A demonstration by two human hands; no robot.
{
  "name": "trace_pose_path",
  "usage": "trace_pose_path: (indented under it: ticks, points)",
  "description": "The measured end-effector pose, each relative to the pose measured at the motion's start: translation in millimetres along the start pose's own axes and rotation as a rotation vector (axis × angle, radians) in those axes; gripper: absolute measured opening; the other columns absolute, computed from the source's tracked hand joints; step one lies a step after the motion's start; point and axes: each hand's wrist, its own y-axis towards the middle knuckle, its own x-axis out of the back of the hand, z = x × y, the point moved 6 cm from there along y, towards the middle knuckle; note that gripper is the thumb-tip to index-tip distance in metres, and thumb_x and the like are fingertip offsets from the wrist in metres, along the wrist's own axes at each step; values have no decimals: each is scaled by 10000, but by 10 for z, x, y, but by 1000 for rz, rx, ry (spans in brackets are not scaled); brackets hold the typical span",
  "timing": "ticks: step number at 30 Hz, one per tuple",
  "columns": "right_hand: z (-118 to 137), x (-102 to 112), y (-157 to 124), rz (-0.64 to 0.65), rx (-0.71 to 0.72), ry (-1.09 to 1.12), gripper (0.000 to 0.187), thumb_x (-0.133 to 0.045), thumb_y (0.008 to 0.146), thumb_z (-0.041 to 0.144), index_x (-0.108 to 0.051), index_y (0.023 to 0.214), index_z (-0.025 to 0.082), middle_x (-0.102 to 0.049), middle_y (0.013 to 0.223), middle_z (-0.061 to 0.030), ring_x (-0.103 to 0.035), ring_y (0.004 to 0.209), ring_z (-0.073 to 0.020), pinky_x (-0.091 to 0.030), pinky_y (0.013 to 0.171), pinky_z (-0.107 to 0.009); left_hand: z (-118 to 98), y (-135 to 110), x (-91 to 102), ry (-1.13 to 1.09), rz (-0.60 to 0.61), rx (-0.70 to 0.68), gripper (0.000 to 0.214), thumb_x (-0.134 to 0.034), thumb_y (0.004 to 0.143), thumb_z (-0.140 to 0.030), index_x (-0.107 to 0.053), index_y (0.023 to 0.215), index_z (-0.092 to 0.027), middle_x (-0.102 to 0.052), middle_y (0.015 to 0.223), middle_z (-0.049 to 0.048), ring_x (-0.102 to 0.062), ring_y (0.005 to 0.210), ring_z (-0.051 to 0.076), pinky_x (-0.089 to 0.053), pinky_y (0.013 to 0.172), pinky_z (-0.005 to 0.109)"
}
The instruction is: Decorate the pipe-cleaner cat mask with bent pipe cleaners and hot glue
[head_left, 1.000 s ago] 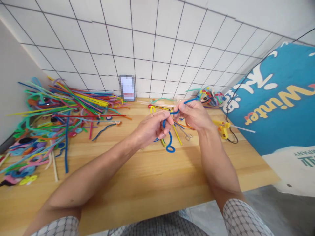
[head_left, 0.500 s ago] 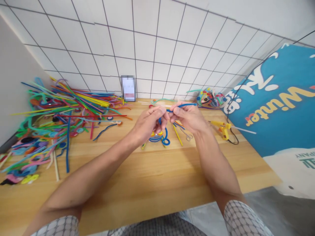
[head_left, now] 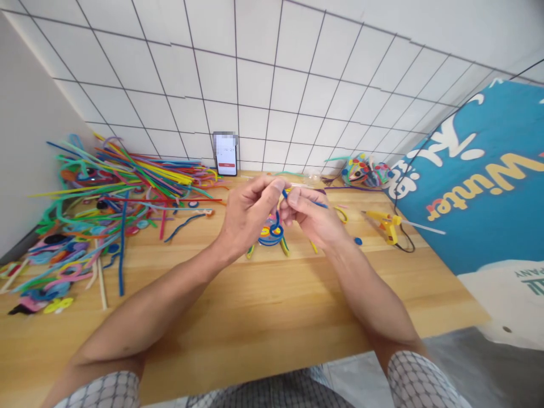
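Between my two hands is a blue pipe cleaner (head_left: 277, 218), raised above the wooden table (head_left: 255, 317). My left hand (head_left: 250, 212) pinches it near the top with thumb and forefinger. My right hand (head_left: 312, 215) is closed on it close by, fingertips almost touching the left ones. One length passes behind the right hand, and a curled part hangs below. Under the hands, partly hidden, lies a small craft figure (head_left: 268, 238) with yellow and blue round parts and yellow-green strips at its base.
A heap of coloured pipe cleaners (head_left: 153, 175) covers the left side. A phone (head_left: 225, 154) leans on the tiled wall. At right lie a yellow glue gun (head_left: 385, 224), a blue button (head_left: 358, 241), a scissors handle (head_left: 341, 214) and decorated crafts (head_left: 365, 170) farther back.
Both hands have shifted slightly left, with the left hand turned more upright. The blue pipe cleaner's right length now slopes down behind the right hand, and its hanging curl has moved left.
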Motion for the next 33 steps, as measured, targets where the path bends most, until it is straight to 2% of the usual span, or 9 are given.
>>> trace_pose_path:
  ticks: [3, 5, 8, 10, 12, 15, 22, 28, 33]
  points:
    - [118, 32, -93, -183, 286, -391, 217, -865, 986, 471, -831, 1018, 259, -855, 965, -25, -771, 839, -179, -650, 812, -326, 70, 4, 13, -94, -49, 138, 345, -794, 1023, -417, -769, 745, -214, -529, 572, -47, -433, 505, 95, -402, 555, 257]
    - [197, 26, -172, -288, 474, -664, 181, -858, 987, 388, -835, 1142, 297, -886, 1127, -43, -805, 997, -227, -659, 957, -404, 123, 15, 14, -136, -67, 182, 314, -807, 984, -396, -773, 733, -211, -514, 567, -50, -419, 503, 88, -389, 543, 250]
    - [251, -9, -243, -339, 652, -924, 77, -777, 1033, 334, -841, 1065, 306, -897, 1064, -57, -815, 993, -265, -634, 958, -453, 231, 25, -30, -214, -39, 299, 270, -822, 924, -394, -764, 741, -204, -515, 558, -55, -399, 462, 75, -335, 484, 239]
    - [275, -7, -258, -342, 683, -958, 138, -732, 1066, 338, -840, 988, 302, -878, 947, -49, -804, 919, -259, -610, 903, -441, 277, 24, -82, -291, 14, 384, 284, -832, 891, -423, -735, 743, -201, -541, 562, -50, -396, 430, 69, -296, 443, 232]
    - [291, 23, -244, -331, 634, -858, 178, -737, 1071, 363, -832, 938, 293, -853, 896, -35, -786, 875, -238, -589, 868, -415, 278, 22, -132, -368, 78, 433, 314, -844, 879, -463, -714, 767, -200, -573, 577, -42, -408, 414, 70, -288, 418, 225]
    - [261, 106, -173, -318, 442, -539, 211, -772, 1036, 389, -803, 861, 274, -803, 821, -2, -736, 790, -195, -568, 806, -366, 242, 17, -175, -437, 161, 457, 339, -875, 879, -484, -699, 824, -199, -629, 620, -31, -463, 430, 83, -332, 411, 216]
    - [101, 174, 46, -220, 95, 64, 277, -888, 785, 427, -704, 688, 243, -572, 562, 44, -599, 638, -155, -520, 639, -290, 232, 13, -218, -489, 240, 395, 393, -950, 869, -523, -749, 931, -191, -750, 793, -2, -550, 506, 79, -423, 455, 203]
    - [-56, 103, 104, -23, -130, 266, 425, -968, 721, 510, -642, 669, 242, -461, 540, 81, -494, 555, -127, -572, 599, -292, 252, 50, -203, -490, 265, 301, 420, -1054, 796, -492, -818, 957, -185, -795, 794, 2, -544, 493, 60, -453, 483, 194]
    - [-111, 13, 66, 20, -219, 327, 422, -971, 703, 503, -637, 665, 248, -399, 513, 101, -409, 498, -114, -548, 546, -290, 266, 61, -150, -460, 210, 323, 421, -1063, 783, -470, -775, 908, -188, -774, 734, -10, -672, 554, 109, -508, 512, 197]
